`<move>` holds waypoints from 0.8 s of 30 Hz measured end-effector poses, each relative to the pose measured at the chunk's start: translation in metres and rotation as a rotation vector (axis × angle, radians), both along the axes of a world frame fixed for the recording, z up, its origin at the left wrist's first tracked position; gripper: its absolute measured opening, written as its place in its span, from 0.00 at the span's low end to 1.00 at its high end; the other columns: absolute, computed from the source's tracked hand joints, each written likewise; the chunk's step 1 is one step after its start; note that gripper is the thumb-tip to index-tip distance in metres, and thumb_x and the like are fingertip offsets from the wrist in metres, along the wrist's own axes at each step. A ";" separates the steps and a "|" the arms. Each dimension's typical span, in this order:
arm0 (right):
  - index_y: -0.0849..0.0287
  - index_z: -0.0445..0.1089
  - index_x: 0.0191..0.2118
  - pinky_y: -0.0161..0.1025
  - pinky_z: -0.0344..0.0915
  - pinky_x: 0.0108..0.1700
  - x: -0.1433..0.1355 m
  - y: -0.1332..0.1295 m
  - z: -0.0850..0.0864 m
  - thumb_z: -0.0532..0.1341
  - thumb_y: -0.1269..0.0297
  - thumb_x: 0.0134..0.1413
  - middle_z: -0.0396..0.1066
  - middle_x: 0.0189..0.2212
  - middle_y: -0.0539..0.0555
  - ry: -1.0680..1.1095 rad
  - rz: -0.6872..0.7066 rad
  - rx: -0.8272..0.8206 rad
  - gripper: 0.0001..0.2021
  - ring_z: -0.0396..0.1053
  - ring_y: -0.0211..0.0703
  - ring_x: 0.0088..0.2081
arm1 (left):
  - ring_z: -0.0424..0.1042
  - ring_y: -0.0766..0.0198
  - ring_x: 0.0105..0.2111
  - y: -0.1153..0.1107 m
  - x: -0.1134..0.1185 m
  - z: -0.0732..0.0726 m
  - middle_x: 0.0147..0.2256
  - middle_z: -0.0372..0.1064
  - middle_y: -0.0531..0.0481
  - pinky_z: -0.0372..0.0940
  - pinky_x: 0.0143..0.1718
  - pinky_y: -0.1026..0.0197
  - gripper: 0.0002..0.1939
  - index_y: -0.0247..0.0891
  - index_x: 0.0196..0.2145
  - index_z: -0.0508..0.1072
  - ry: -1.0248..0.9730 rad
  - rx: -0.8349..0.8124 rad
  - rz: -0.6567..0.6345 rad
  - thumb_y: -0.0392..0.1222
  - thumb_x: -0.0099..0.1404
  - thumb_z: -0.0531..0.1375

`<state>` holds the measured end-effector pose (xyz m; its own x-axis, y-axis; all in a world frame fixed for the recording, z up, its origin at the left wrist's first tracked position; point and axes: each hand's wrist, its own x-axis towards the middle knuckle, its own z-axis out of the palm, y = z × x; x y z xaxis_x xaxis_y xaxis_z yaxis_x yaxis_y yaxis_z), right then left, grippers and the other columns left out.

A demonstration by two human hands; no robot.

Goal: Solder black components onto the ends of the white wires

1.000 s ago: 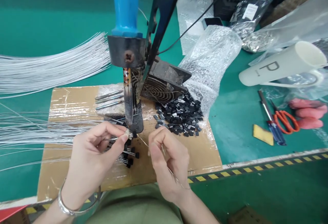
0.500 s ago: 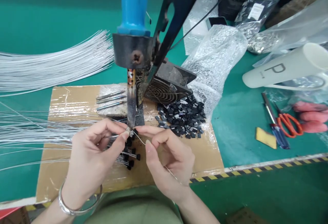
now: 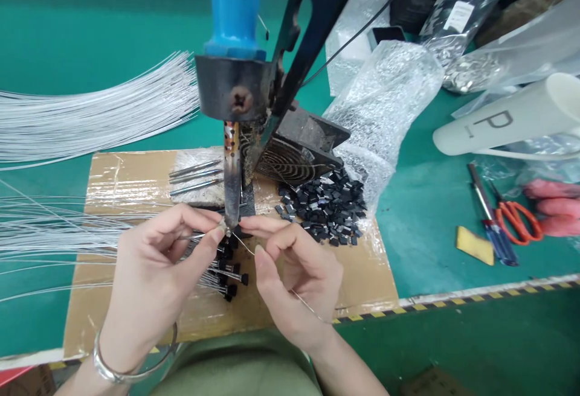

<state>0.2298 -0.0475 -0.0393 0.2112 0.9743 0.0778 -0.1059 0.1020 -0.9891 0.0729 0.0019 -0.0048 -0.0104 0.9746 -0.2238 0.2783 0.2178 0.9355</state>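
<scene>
Left hand (image 3: 149, 269) is pinching one small part (image 3: 229, 233), right hand (image 3: 301, 281) one wire (image 3: 243, 244). Three rods (image 3: 194, 176) are lying beyond the left fingers (image 3: 202, 217).

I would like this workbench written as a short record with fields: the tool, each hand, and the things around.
Tool: soldering iron, pointing down in a black holder
Left hand: pinches a small part, too tiny to identify, at the iron's tip
Right hand: holds a thin wire leading toward the same tip
Cardboard: pile of small black pieces beside a fan
Picture's left: bundle of white wires
Picture's right: white mug, screwdriver, scissors, yellow sponge
</scene>
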 end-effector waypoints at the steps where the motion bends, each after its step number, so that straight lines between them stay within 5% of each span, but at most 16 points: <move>1: 0.54 0.70 0.33 0.42 0.76 0.60 0.000 0.000 0.000 0.64 0.81 0.60 0.84 0.51 0.54 -0.001 -0.002 -0.002 0.13 0.82 0.43 0.52 | 0.72 0.70 0.27 0.000 0.000 0.000 0.31 0.80 0.57 0.66 0.29 0.71 0.05 0.45 0.28 0.81 0.003 -0.001 0.001 0.37 0.61 0.70; 24: 0.53 0.71 0.35 0.44 0.75 0.61 0.000 -0.001 0.003 0.65 0.80 0.63 0.83 0.53 0.53 0.019 0.008 -0.001 0.12 0.81 0.44 0.54 | 0.76 0.69 0.31 -0.002 0.001 0.002 0.34 0.82 0.57 0.68 0.32 0.70 0.05 0.46 0.29 0.82 0.008 0.004 0.020 0.36 0.60 0.70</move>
<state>0.2299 -0.0487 -0.0366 0.2051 0.9761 0.0725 -0.1258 0.0998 -0.9870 0.0740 0.0000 -0.0023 -0.0319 0.9750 -0.2198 0.2810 0.2198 0.9342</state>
